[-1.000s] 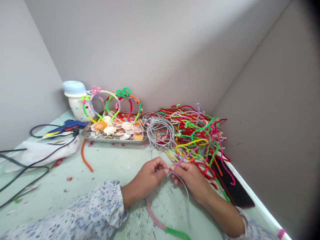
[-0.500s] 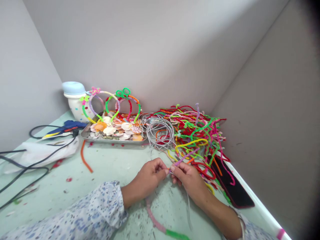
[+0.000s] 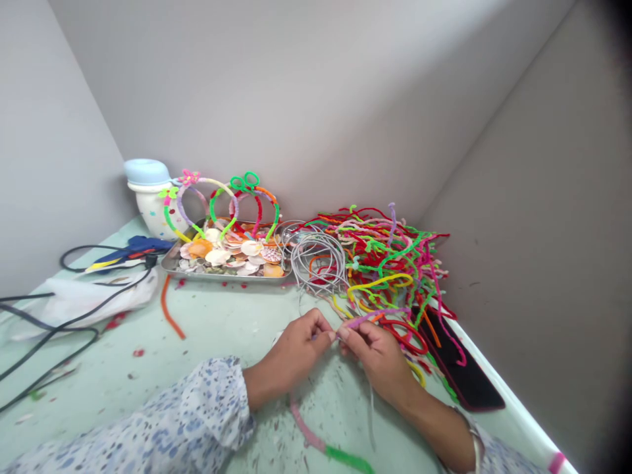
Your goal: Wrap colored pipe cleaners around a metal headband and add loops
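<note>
My left hand (image 3: 302, 349) and my right hand (image 3: 378, 355) meet fingertip to fingertip above the table, both closed in a pinch. From the right fingers a purple pipe cleaner (image 3: 380, 312) sticks out to the upper right. The left fingertips grip the work where the purple strand meets it; the exact join is hidden. Below my left hand hangs a length wrapped in pink and green pipe cleaner (image 3: 311, 438), partly covered by the hand. A thin grey wire (image 3: 372, 421) runs down beneath my right hand.
A metal tray (image 3: 227, 278) of shells stands at the back, with finished-looking headbands (image 3: 236, 204) upright behind it. Coiled grey wire (image 3: 318, 260), a heap of pipe cleaners (image 3: 390, 250), red-handled scissors (image 3: 405, 336) and a black phone (image 3: 474, 375) lie rightward. Leftward are a blue glue gun (image 3: 143, 245) and cables.
The free end of the purple pipe cleaner has swung lower and further right. Both hands stay pinched together in nearly the same spot.
</note>
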`<state>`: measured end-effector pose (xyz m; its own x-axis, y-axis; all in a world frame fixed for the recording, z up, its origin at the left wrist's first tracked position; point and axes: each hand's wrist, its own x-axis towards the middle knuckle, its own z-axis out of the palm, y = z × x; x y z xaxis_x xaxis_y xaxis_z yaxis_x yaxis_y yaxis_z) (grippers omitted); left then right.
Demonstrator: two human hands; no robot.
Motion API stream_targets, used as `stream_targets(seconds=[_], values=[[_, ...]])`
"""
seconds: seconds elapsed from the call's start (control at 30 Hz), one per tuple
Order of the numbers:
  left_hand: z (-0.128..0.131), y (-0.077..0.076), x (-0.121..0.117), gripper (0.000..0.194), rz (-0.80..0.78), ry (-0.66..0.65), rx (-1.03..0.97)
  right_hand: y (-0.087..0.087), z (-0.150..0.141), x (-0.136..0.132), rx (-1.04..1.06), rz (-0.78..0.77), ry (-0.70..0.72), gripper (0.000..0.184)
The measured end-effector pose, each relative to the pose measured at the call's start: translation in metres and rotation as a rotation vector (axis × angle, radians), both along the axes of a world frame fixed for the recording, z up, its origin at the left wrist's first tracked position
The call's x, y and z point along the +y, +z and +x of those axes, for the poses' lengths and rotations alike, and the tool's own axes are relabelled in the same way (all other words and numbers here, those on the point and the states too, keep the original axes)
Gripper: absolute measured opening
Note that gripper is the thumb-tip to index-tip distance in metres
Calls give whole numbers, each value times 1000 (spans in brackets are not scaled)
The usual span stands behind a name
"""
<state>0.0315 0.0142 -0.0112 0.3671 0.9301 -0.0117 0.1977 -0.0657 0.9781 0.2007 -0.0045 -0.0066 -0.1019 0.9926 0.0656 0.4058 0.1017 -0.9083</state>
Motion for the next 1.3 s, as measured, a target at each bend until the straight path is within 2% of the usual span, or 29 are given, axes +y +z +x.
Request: stream_targets(seconds=[0.2, 0.37, 0.63, 0.8, 0.9, 1.07, 1.3], values=[[0, 4, 0, 13, 20, -6, 39, 4, 1, -1, -162, 182, 44, 27], [-1, 6, -2, 13, 18, 4, 52, 2, 3, -2, -183, 272, 108, 22], [0, -2, 0, 15, -14, -1, -2, 3, 6, -3, -281, 435, 186, 15], [0, -6, 1, 19, -36, -17, -8, -1, 9, -1, -393, 492, 208, 14], [0, -6, 2, 18, -37, -5, 4, -3, 10, 1, -389, 524, 222, 14], [1, -7, 3, 19, -54, -4, -19, 1, 9, 2, -340, 621, 237, 13], [1, -7, 3, 20, -82, -5, -42, 6, 9, 1, -436, 700, 241, 16]])
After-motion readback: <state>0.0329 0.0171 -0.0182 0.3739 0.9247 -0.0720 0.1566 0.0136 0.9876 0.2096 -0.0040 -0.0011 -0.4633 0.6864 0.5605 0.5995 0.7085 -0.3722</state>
